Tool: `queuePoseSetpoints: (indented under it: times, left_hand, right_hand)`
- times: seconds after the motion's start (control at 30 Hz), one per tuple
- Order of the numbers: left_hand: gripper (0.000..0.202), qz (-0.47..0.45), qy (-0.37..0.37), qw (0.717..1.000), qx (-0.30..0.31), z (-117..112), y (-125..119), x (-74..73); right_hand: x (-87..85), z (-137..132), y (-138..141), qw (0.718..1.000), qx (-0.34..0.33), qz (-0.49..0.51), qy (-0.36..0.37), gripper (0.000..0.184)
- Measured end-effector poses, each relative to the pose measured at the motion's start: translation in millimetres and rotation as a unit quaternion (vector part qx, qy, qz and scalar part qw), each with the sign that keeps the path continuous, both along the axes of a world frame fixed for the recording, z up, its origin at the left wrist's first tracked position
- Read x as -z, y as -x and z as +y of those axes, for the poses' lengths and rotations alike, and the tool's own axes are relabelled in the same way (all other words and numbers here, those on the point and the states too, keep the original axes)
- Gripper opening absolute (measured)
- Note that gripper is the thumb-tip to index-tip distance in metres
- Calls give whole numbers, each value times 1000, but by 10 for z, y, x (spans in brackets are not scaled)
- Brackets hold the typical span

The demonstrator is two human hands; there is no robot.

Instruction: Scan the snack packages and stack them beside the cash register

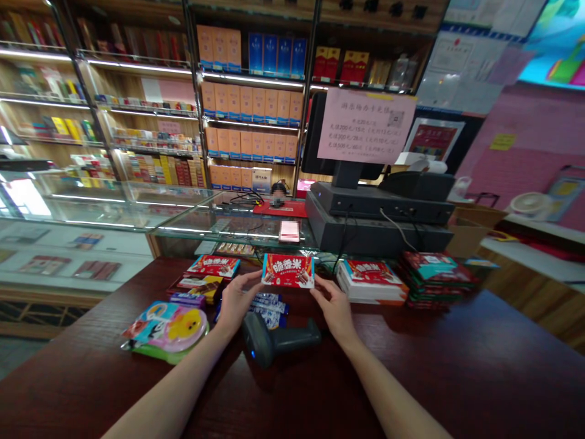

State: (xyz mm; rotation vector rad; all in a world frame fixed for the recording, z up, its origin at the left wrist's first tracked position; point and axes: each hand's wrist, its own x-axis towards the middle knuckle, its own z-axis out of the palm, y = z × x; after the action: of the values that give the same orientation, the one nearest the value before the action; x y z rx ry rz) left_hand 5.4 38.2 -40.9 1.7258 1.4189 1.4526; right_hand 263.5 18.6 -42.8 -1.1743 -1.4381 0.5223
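My left hand (237,300) and my right hand (336,308) hold a flat red snack packet (287,271) by its lower corners, just above the dark wooden counter (434,366). A black handheld barcode scanner (276,338) lies on the counter below and between my hands. Blue-and-white wrapped bars (269,308) lie just behind it, near my left hand. A matching red packet (213,266) and a chocolate snack packet (198,288) sit beyond my left hand. To the right of my right hand stands a stack of red packets (371,281).
A duck-printed packet (167,329) lies at the counter's left. A teal-and-red packet stack (436,274) stands at the right. Behind are a glass display case (137,207), a black till monitor (315,137) with a pink notice (365,125), and shelves of boxed goods (247,103).
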Motion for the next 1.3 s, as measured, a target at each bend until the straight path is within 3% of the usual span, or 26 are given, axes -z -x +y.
queuePoseSetpoints:
  times: [0.23, 0.63, 0.97, 1.3]
  left_hand:
    - [30, 62, -58, 996, 4, 19, 22, 25]
    - [35, 156, -135, 978, 10, 56, 96, 24]
    - [22, 235, -233, 943, -26, -5, 100, -22]
    - [27, 263, -272, 926, -19, -49, 125, -86]
  right_hand:
    - [-34, -32, 11, 999, 28, 6, -19, 39]
    - [36, -8, -57, 959, 87, -217, -158, 30]
    - [-43, -54, -47, 948, 92, -223, -209, 30]
    - [-127, -116, -40, 945, 96, -247, -194, 28]
